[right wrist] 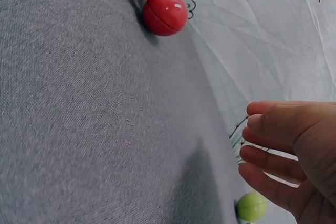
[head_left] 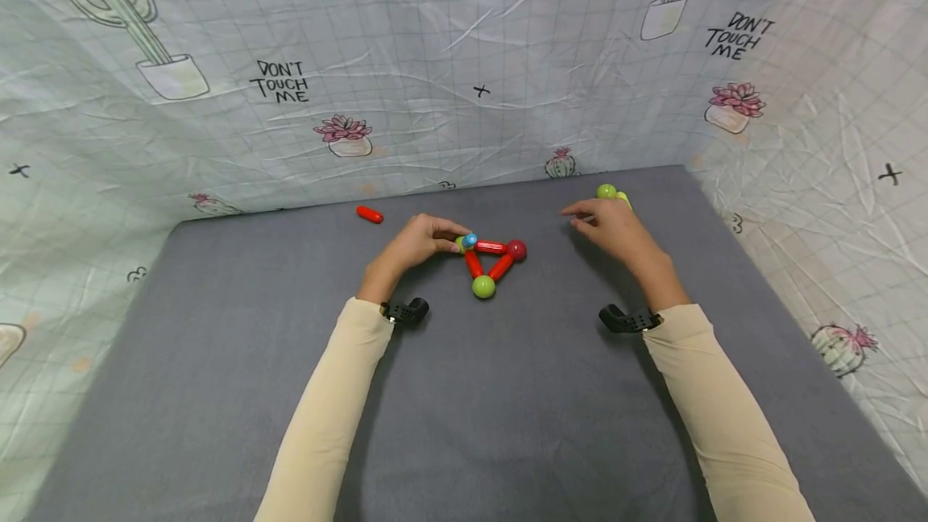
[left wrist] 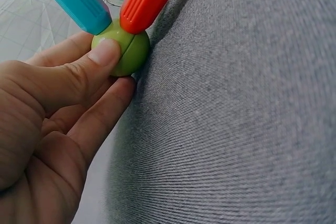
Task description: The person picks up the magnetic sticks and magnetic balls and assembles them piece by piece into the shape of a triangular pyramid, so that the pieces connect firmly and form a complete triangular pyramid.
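A triangle of red rods (head_left: 491, 247) and balls lies mid-table. Its corners are a red ball (head_left: 516, 250), a green ball (head_left: 483, 287) at the front, and another green ball (left wrist: 134, 56) at the back left. My left hand (head_left: 420, 242) pinches that back-left ball between thumb and fingers. From its top a blue rod (left wrist: 76, 3) sticks up. Over the back right of the table, my right hand (head_left: 612, 228) holds nothing, its fingers loosely bent. Just behind it are a loose green ball (head_left: 606, 191) and a yellow-green rod (head_left: 623, 199), partly hidden by the hand.
A loose red rod (head_left: 370, 214) lies near the back edge, left of my left hand. The grey cloth-covered table (head_left: 507, 409) meets a hanging printed sheet (head_left: 449, 127) at the back and sides.
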Demonstrator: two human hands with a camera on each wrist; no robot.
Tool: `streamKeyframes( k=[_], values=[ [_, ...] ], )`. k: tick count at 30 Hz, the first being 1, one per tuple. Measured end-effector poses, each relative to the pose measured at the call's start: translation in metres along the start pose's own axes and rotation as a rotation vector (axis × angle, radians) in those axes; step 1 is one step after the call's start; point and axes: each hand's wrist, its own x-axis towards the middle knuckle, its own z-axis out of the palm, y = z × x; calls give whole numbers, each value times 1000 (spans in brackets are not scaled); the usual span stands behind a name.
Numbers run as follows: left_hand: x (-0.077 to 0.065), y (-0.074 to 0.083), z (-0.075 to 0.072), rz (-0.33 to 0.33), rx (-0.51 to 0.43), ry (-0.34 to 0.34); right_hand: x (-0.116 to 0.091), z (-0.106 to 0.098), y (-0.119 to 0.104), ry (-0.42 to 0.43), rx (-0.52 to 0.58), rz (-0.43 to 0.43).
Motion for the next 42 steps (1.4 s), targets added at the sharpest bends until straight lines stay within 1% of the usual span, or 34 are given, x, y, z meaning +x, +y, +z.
streamKeyframes(
  k=[2,6,10,15,19,22,27,32,36,42],
  values=[
    [0,0,0,-6,-1,-2,-2,0,2,5,-17,3],
    [0,-1,0,-13,-8,-5,-8,-3,8,42,-30,23],
    [0,-1,0,-20,-20,-2,-13,-9,13,83,-11,58],
    [0,-1,0,-28,-27,-3,-17,-14,22,115,-23,106],
    [0,-1,0,-23,-27,-3,-21,-17,30,137,-9,153],
    [-1,-1,-1,-21,-27,-1,-23,-21,35,155,3,172],
    [0,1,-1,-21,-8,-6,-25,-27,39,193,3,198],
    [0,3,-2,-9,5,-20,-25,-26,42,239,14,256],
    [0,2,-2,-9,9,-38,-23,-24,46,230,11,303],
    [-4,-4,-1,-2,-13,-30,-14,-20,54,148,-3,382]
  ],
)
